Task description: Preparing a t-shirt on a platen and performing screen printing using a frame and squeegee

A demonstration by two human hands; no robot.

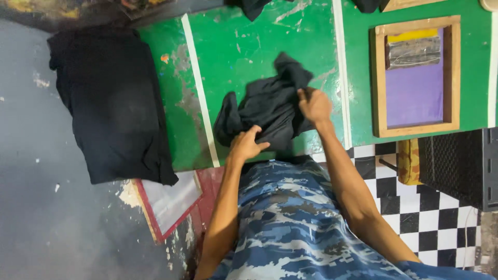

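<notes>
We see two bare hands gripping a crumpled black garment (267, 106) on a green painted table (244, 36).

The garment lies bunched near the table's front edge, just left of a white painted stripe (340, 67). Our left hand (247, 144) presses on its near edge, fingers curled together into the cloth; our right hand (314, 105) clutches its right side, fingers closed on a fold. A stack of folded black cloth (111, 103) sits well apart to the left, and a wooden-framed screen with purple mesh (416, 78) rests to the right. We judge that the loose cloth, being bunched, could slip over the near edge or drag across the chipped paint if pulled unevenly.
</notes>
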